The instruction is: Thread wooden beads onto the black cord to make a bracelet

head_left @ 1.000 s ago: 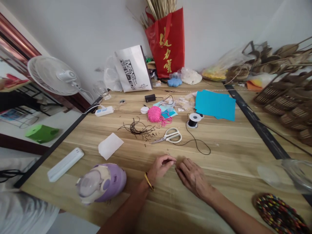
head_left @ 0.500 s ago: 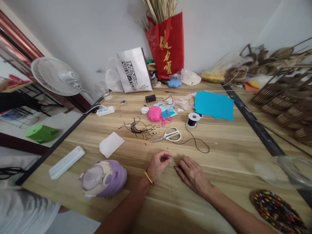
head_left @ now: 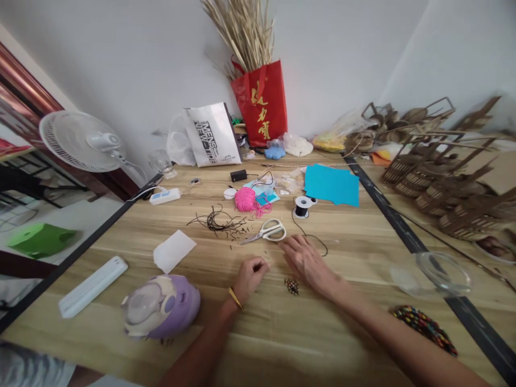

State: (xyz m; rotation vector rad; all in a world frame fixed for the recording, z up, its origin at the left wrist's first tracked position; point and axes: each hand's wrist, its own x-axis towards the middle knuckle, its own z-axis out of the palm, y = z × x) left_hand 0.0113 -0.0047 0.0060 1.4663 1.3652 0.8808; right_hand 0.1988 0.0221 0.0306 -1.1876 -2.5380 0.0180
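My left hand (head_left: 250, 277), with a yellow bangle at the wrist, rests on the wooden table. Its thumb and fingers are pressed together; whatever they hold is too small to make out. A few tiny pale bits lie by its fingertips. My right hand (head_left: 304, 262) reaches forward, palm down with fingers stretched out, close to the handles of the white-handled scissors (head_left: 263, 234). A small cluster of dark beads (head_left: 292, 286) lies between my forearms. Beyond the right hand stands a spool of black cord (head_left: 301, 208), its loose end running towards that hand.
Black cord clippings (head_left: 217, 221) and pink yarn (head_left: 245, 199) lie ahead. Blue sheets (head_left: 332, 185) are at the back. A purple-and-cream device (head_left: 177, 306), white paper (head_left: 174, 251) and a white bar (head_left: 92, 287) stand left; multicoloured bead strings (head_left: 425, 328) lie right.
My right hand has moved forward towards the scissors, and the dark bead cluster now shows on the table. The left hand stays closed nearby. The view has shifted upwards and to the right.
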